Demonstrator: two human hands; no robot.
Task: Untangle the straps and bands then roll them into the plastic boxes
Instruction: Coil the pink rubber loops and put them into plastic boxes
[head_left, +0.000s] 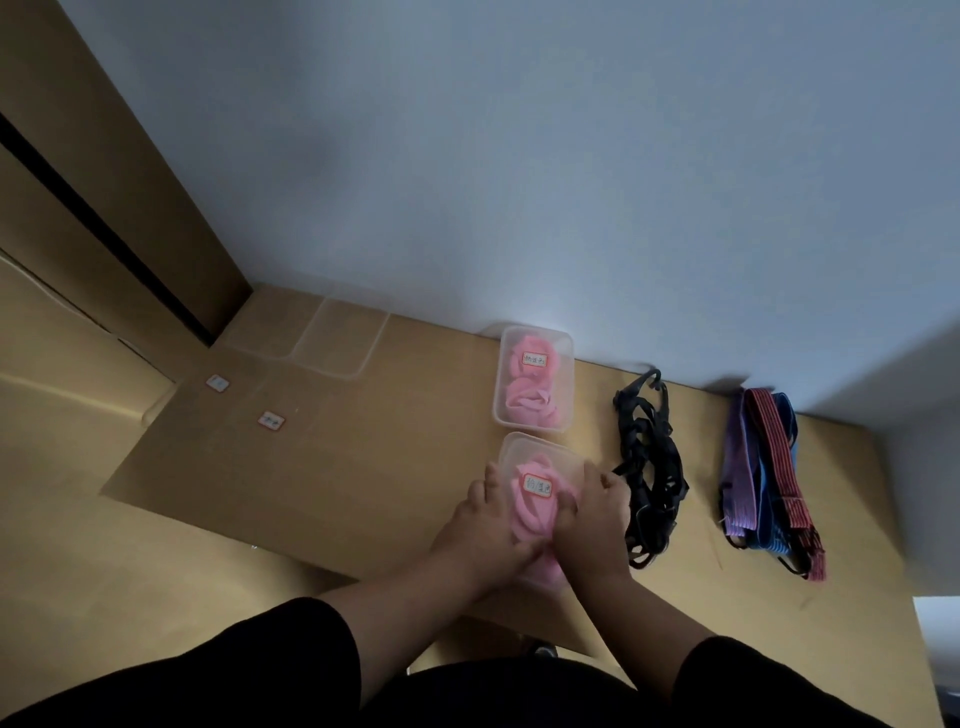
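Low centre of the frame, the left hand (485, 525) and right hand (589, 514) press curled fingers on rolled pink bands (524, 512) in the near clear plastic box (519, 447) — packing step. Next, likely, the tangled black straps (649, 467) at right — needing separating.

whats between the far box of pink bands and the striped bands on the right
In the head view, a tangle of black straps lies on the table between the far plastic box of pink bands and the pile of striped bands, apart from both.
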